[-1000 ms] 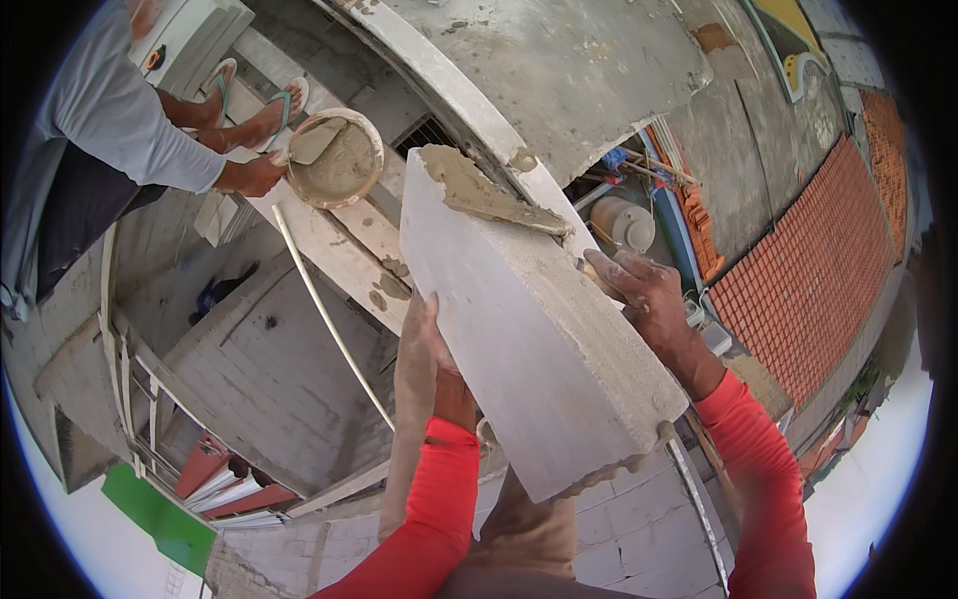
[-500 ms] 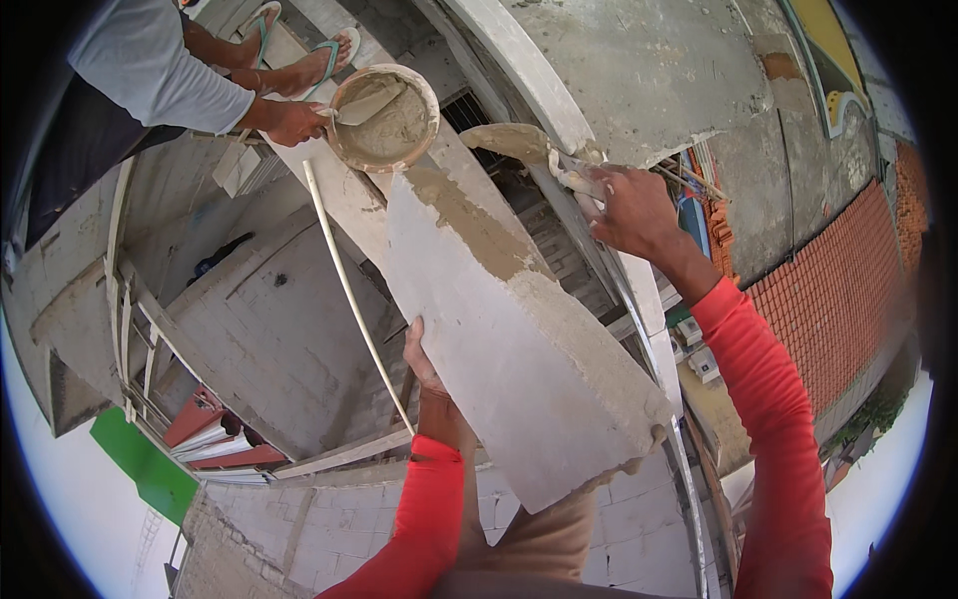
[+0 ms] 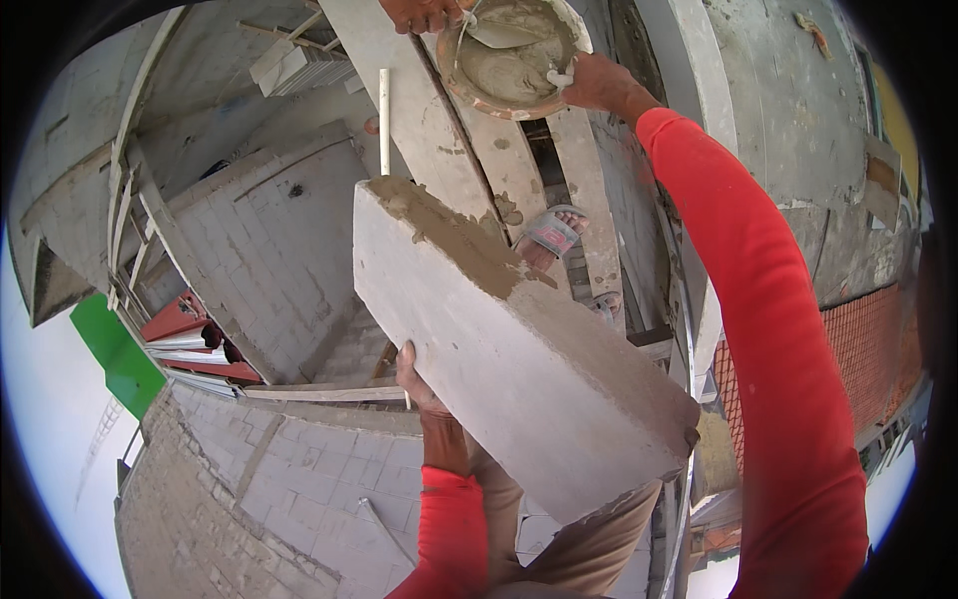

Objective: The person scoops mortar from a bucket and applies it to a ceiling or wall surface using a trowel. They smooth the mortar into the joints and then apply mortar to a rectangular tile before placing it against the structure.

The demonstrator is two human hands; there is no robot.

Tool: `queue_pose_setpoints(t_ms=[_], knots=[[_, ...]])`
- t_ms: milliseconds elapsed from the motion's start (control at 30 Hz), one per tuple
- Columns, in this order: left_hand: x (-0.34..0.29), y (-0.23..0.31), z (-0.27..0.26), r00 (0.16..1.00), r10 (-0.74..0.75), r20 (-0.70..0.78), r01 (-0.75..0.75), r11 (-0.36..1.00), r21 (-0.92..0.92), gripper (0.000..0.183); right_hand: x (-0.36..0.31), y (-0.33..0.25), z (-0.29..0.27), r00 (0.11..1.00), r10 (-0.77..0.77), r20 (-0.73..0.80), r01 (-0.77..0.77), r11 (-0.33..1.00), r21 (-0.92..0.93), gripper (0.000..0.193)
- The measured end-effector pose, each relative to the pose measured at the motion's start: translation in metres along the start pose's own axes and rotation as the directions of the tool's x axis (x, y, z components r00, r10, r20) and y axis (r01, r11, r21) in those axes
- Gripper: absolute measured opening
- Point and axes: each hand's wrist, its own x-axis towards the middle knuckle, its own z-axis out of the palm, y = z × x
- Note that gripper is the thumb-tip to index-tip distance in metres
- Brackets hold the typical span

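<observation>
My left hand (image 3: 419, 377) is closed on the left side of a large pale grey block (image 3: 499, 369), which is tilted in front of me. Wet mortar (image 3: 449, 235) coats the far part of its narrow upper face. Farther off, my right hand (image 3: 604, 88) grips a trowel by its mortar-smeared handle (image 3: 561, 75) at the right rim of a round bucket (image 3: 509, 108). The trowel's blade is hard to make out against the mortar inside. Another person's hand (image 3: 424, 14) is at the bucket's left rim, beside a second trowel (image 3: 509, 25) lying over the mortar.
Planks (image 3: 459, 160) spattered with mortar run under the bucket, with gaps between them. My sandalled foot (image 3: 551, 235) stands on them. A pale pole (image 3: 384, 120) rises behind the block. Lower down left lie a floor and block wall (image 3: 329, 469); orange roof tiles (image 3: 868, 349) are at right.
My right hand has swung from the block's right side to the bucket with the trowel. The view has shifted toward the bucket's far side. My left hand still holds the block.
</observation>
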Motion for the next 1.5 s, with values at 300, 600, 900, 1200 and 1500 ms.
queue_pose_setpoints(t_ms=[300,600,900,1200,1500], knots=[[0.006,-0.022,0.038,0.990,-0.096,0.104,0.101,0.994,-0.047,0.075,-0.184,0.043,-0.070,0.986,-0.164,0.017,0.133,0.852,0.507,0.033],[-0.010,-0.044,0.122,0.884,-0.186,0.429,0.273,0.950,-0.151,0.066,-0.404,0.041,-0.184,0.771,-0.341,-0.537,0.454,0.887,0.089,0.046],[-0.025,-0.060,0.140,0.861,-0.218,0.459,0.243,0.970,0.005,0.070,-0.529,0.032,-0.253,0.822,-0.321,-0.470,0.357,0.934,-0.013,0.056],[-0.038,-0.060,0.140,0.843,-0.139,0.520,0.262,0.950,-0.171,0.075,-0.534,0.036,-0.233,0.948,0.160,-0.274,-0.013,0.883,0.469,0.037],[0.007,-0.053,0.063,0.940,-0.036,0.340,0.139,0.949,-0.282,0.076,-0.153,0.021,-0.075,0.971,-0.186,-0.151,0.163,0.975,-0.148,0.022]])
